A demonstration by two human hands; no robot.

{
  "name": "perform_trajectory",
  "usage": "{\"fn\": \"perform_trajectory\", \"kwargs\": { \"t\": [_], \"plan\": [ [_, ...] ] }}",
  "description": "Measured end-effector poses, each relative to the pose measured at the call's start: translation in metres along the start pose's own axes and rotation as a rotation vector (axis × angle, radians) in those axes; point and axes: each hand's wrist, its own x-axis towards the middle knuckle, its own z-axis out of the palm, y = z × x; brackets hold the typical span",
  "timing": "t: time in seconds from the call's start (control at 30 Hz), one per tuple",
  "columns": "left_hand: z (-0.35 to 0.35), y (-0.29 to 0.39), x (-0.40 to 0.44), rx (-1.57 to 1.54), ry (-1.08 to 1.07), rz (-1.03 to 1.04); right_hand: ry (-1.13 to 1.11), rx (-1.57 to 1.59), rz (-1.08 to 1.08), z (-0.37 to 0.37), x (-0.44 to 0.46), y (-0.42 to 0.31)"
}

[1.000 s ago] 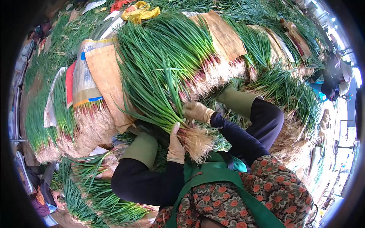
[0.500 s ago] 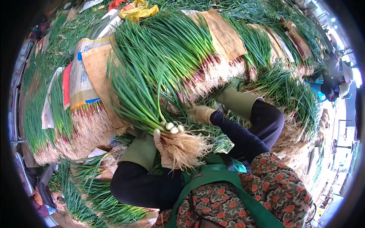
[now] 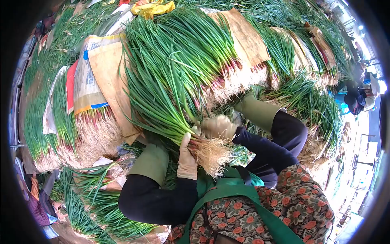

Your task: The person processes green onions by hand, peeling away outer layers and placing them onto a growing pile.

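Observation:
My left hand (image 3: 187,159), in a pale glove, is closed around a bunch of green onions (image 3: 172,127). Its thumb presses on the stems just above the roots. The long green leaves point up and left, while the shaggy tan roots hang toward my lap. Close against the right side of the bunch is my right hand (image 3: 218,127), also gloved. Motion blurs its fingers, so I cannot make out whether they grip anything. Beyond both hands lies a large row of green onions (image 3: 183,53), pinkish at the base, with their roots turned toward me.
Brown cardboard sheets (image 3: 109,81) and printed sacking (image 3: 94,73) separate the onion rows. A yellow bag (image 3: 152,8) lies at the back. More onions (image 3: 101,199) are at lower left and a loose heap (image 3: 313,105) at right. People (image 3: 363,95) are at far right.
My right hand has moved left and slightly down, up to the bunch. The bunch has shifted slightly right, and my left thumb now shows across its stems.

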Motion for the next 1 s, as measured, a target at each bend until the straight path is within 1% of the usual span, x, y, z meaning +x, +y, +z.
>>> {"fn": "perform_trajectory", "kwargs": {
  "t": [0.03, 0.07, 0.1, 0.13, 0.17, 0.2, 0.23, 0.27, 0.33, 0.37, 0.4, 0.43, 0.47, 0.5, 0.53, 0.57, 0.6, 0.63, 0.67, 0.7, 0.73, 0.77, 0.8, 0.83, 0.87, 0.93, 0.97, 1.0],
  "plan": [
    [-0.002, -0.002, 0.001, 0.045, -0.006, -0.005, -0.474, 0.012, 0.174, -0.040, 0.010, -0.035],
    [-0.003, -0.004, 0.002, 0.092, -0.012, -0.008, -0.406, 0.380, 0.104, -0.019, -0.005, -0.018],
    [0.007, -0.006, -0.001, 0.037, -0.008, 0.005, -0.381, 0.749, 0.018, 0.001, -0.020, -0.003],
    [0.009, -0.006, -0.003, -0.014, -0.037, -0.003, -0.840, 0.404, 0.069, -0.039, -0.005, -0.006],
    [0.011, -0.006, -0.005, -0.062, -0.067, -0.010, -0.515, 0.595, -0.040, 0.018, -0.020, 0.023],
    [0.013, -0.005, -0.007, -0.108, -0.100, -0.021, -0.520, 0.935, 0.257, -0.001, -0.008, 0.014],
    [0.012, -0.004, -0.009, -0.083, -0.059, -0.007, -0.422, 1.276, 0.564, -0.023, 0.005, 0.004],
    [0.014, -0.006, -0.010, -0.103, -0.031, 0.005, -0.360, 1.631, 0.688, 0.007, 0.003, 0.015],
    [0.005, -0.003, -0.011, -0.092, -0.115, -0.048, -0.233, 1.945, 0.724, 0.004, 0.023, -0.019],
    [0.001, -0.001, -0.012, -0.122, -0.107, -0.042, -0.060, 2.023, 0.804, 0.029, 0.027, -0.025],
    [-0.003, 0.000, -0.013, -0.152, -0.099, -0.037, -0.097, 2.185, 0.862, 0.021, 0.029, -0.031],
    [-0.006, -0.001, -0.012, -0.186, -0.075, 0.008, -0.050, 2.072, 0.868, 0.034, 0.027, -0.031],
    [-0.008, -0.002, -0.011, -0.301, -0.342, -0.020, -0.003, 1.955, 0.873, 0.050, 0.024, -0.029],
    [-0.007, -0.003, -0.012, -0.406, -0.386, -0.042, 0.036, 1.575, 0.938, 0.063, 0.020, -0.025],
    [-0.008, -0.004, -0.014, -0.510, -0.428, -0.065, 0.091, 1.183, 0.941, 0.094, 0.009, -0.014],
    [-0.008, -0.004, -0.014, -0.612, -0.472, -0.088, -0.270, 1.022, 0.924, 0.074, 0.011, -0.008],
    [-0.006, -0.001, -0.011, -0.599, -0.480, -0.083, -0.623, 0.837, 0.884, 0.048, 0.011, 0.001],
    [-0.005, 0.001, -0.012, -0.590, -0.481, -0.073, -0.575, 1.099, 0.757, 0.068, -0.004, 0.025],
    [0.004, 0.004, -0.015, -0.594, -0.459, -0.044, -0.612, 0.661, 0.742, 0.021, 0.016, 0.023],
    [0.014, 0.006, -0.018, -0.598, -0.437, -0.015, -0.170, -0.031, 0.256, 0.065, 0.005, 0.067],
    [0.022, 0.008, -0.022, -0.551, -0.423, -0.005, 0.024, 0.226, 0.403, 0.071, 0.008, 0.100],
    [0.031, 0.007, -0.024, -0.590, -0.336, -0.006, 0.025, 0.138, 0.750, -0.010, 0.038, 0.068],
    [0.037, 0.006, -0.024, -0.626, -0.248, -0.011, 0.083, 0.028, 0.806, 0.009, 0.042, 0.099],
    [0.024, 0.004, -0.016, -0.441, -0.376, -0.091, 0.207, -0.043, 0.843, 0.014, 0.055, 0.098],
    [0.013, 0.000, -0.011, -0.418, -0.365, -0.104, -0.133, -0.004, 0.902, 0.005, 0.060, 0.111],
    [0.012, -0.001, -0.007, -0.376, -0.345, -0.119, 0.081, -0.211, 0.869, 0.054, 0.067, 0.136],
    [0.011, 0.000, -0.009, -0.364, -0.301, -0.118, 0.262, -0.207, 0.825, 0.078, 0.068, 0.149],
    [0.008, -0.001, -0.009, -0.368, -0.290, -0.111, 0.441, -0.200, 0.777, 0.084, 0.071, 0.148]
  ]
}}
